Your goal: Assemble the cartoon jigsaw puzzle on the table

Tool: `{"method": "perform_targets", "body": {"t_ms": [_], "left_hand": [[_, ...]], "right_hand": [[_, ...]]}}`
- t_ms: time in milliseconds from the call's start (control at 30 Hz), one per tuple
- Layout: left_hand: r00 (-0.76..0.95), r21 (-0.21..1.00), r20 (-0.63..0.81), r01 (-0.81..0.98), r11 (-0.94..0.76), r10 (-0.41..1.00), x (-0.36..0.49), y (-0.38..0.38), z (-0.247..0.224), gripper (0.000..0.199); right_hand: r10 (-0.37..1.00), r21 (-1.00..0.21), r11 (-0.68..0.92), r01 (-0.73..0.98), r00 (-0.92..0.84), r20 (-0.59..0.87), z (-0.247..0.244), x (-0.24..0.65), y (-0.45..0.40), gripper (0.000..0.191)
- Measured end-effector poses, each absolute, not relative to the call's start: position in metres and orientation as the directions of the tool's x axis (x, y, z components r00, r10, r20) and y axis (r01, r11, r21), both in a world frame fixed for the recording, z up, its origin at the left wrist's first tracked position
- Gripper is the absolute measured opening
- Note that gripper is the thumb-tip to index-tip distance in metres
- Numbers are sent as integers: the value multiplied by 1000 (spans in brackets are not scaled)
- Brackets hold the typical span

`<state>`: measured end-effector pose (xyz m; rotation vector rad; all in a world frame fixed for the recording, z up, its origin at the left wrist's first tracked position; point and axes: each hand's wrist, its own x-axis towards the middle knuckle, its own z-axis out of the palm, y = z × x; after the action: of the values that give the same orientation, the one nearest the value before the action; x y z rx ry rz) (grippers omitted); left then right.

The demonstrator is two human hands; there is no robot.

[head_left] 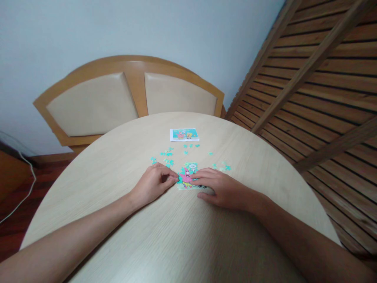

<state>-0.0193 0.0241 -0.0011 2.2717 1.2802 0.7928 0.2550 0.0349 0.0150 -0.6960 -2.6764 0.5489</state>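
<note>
**SpongeBob jigsaw lay part-assembled on round wooden table**

The jigsaw [188, 185] sat on the pale tabletop [147, 243], directly between a person's two bare hands. The left hand [156, 181] pinched a teal puzzle piece [179, 179] between thumb and forefinger at the puzzle's left edge. The right hand [220, 186] was relaxed, palm down, its parted fingers spread over the right side and clasping nothing visible. Patrick Star [186, 175] showed between them, Squidward [193, 167] above. Loose teal pieces [169, 153] were scattered beyond, in front of a printed reference picture [185, 135]. Across the table stood a cream-panelled chair [140, 90], near slatted wooden shutters [294, 78].
</note>
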Motion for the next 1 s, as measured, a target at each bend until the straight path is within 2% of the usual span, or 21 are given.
{"method": "perform_targets", "body": {"t_ms": [300, 567, 700, 1000], "left_hand": [[441, 533, 279, 668, -519, 853, -17, 23, 4, 19], [425, 522, 297, 678, -518, 855, -19, 23, 3, 15], [407, 454, 377, 701, -549, 832, -22, 24, -4, 22], [396, 396, 414, 733, -553, 820, -28, 30, -13, 31]], "right_hand": [[512, -415, 815, 405, -838, 188, 14, 254, 35, 46], [514, -421, 813, 402, -835, 196, 15, 255, 34, 46], [513, -422, 815, 396, -832, 210, 15, 255, 34, 44], [509, -412, 816, 405, -841, 183, 17, 256, 33, 47]]}}
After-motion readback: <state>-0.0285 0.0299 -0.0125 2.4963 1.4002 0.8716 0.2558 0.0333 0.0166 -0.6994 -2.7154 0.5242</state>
